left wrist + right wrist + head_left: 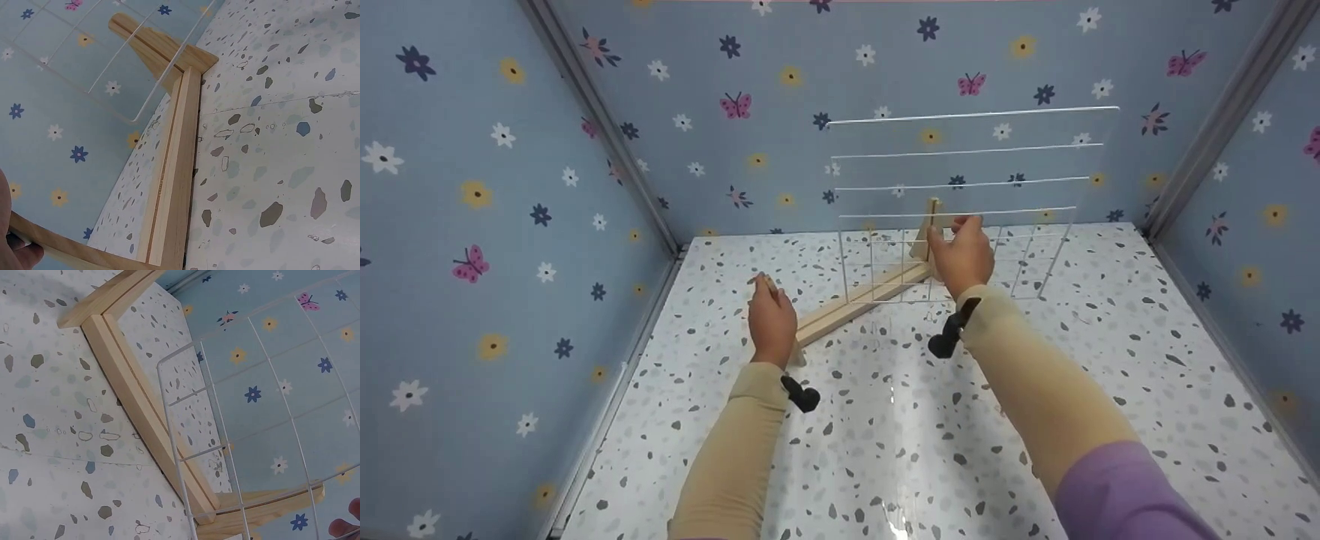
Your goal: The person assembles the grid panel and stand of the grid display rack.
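Since both hands are busy: left hand (772, 322) grips the near upright (100, 300) of a wooden stand (864, 301), right hand (965, 259) has hold of a white wire grid (960, 184) by the far upright (160, 50). The stand's grooved beam (177, 169) runs diagonally between the hands, kinda off-angle to the grid; can't tell if they touch. One grid, one stand, two uprights.

At my left fingers (762, 292), a grooved stand (181, 146) of smooth, matt wood; by my right fingers (969, 225), a smooth metal-wire grid (292, 418).
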### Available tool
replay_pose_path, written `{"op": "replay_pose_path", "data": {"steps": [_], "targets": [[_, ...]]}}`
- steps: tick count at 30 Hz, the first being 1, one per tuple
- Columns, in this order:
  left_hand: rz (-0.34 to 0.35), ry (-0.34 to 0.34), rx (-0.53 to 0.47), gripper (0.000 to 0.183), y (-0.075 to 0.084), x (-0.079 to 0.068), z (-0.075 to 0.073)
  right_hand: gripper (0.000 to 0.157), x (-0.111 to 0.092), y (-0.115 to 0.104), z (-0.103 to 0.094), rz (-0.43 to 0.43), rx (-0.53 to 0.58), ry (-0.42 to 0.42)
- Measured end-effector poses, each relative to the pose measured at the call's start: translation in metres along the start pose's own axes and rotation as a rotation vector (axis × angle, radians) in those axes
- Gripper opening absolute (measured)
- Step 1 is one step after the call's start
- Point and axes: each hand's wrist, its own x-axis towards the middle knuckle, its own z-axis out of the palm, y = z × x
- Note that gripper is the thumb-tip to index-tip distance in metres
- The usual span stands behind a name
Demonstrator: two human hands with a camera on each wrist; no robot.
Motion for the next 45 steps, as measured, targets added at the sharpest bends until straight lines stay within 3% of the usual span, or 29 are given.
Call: {"op": "replay_pose_path", "data": {"steps": [23, 31, 45], "targets": [[0.044, 0.006, 0.026, 0.054, 0.004, 0.003, 0.007, 0.054, 0.005, -0.016, -0.010, 0.010, 0.016, -0.010], [0.037, -0.011, -0.007, 0.055, 0.005, 0.001, 0.008, 0.054, 0.005, -0.022, -0.012, 0.005, 0.020, -0.019], [0.051, -0.031, 0.001, 0.051, 0.009, -0.001, 0.014, 0.051, 0.008, -0.028, -0.013, -0.016, -0.024, 0.020]]}}
